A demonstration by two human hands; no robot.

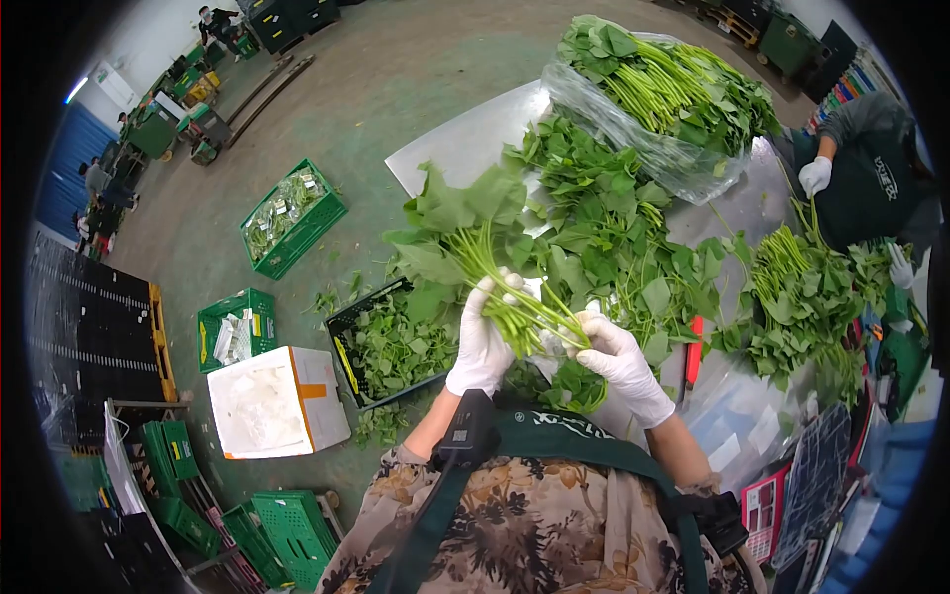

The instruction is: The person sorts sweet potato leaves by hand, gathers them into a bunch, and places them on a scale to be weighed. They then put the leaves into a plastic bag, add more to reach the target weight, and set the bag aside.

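My left hand (pixel 482 332), in a white glove, is closed around a bunch of leafy green stems (pixel 477 259), with the leaves pointing up and away from me. My right hand (pixel 618 361), also gloved in white, pinches stems at the bunch's lower right end. Loose leafy greens (pixel 594 198) lie on the metal table (pixel 737 213) beyond my hands. A large bundle of greens (pixel 663 84) rests on clear plastic (pixel 643 148) at the table's far side. To the right of my right hand lies a red-handled tool (pixel 694 351).
Left of the table, a black crate (pixel 344 356) holds leaves, near a white foam box (pixel 265 404) and green crates (pixel 331 210). At the right, a co-worker's gloved hand (pixel 815 175) holds stems above a leafy pile (pixel 792 287). Plastic bags (pixel 727 411) lie at the near right.
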